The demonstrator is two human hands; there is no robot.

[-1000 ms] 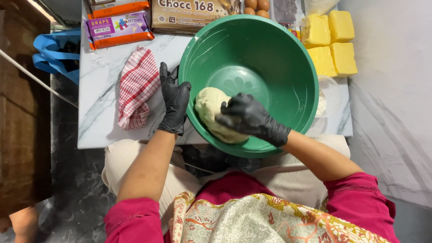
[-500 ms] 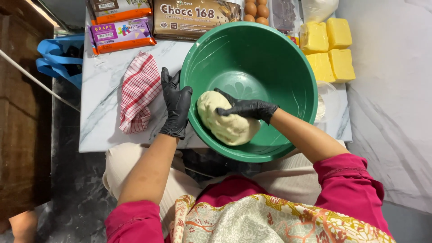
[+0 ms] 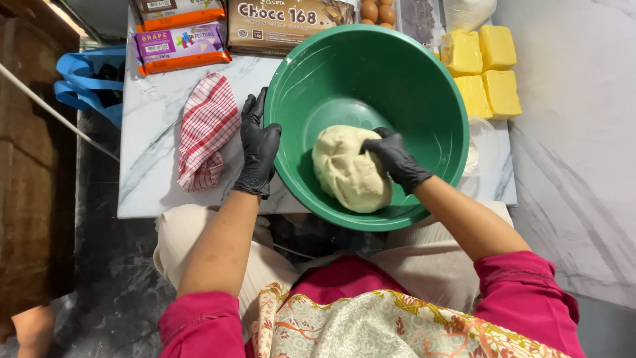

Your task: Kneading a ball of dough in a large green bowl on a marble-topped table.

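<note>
Kneading dough in the green bowl

The bowl (image 3: 371, 79) sits at the table's (image 3: 152, 192) near edge; the dough (image 3: 348, 169) has rolled toward its middle since a moment ago. My right hand (image 3: 394, 156) has shifted onto its right side, fingers curled in; my left hand (image 3: 258, 146) stays flat on the rim.

Bright, even light falls from above, with soft glare on the inner wall of the green bowl (image 3: 344, 73) and on the marble tabletop (image 3: 149, 139). Shadows are faint and short. The floor at the left lies dim. Focus is sharp throughout, without motion blur.
</note>
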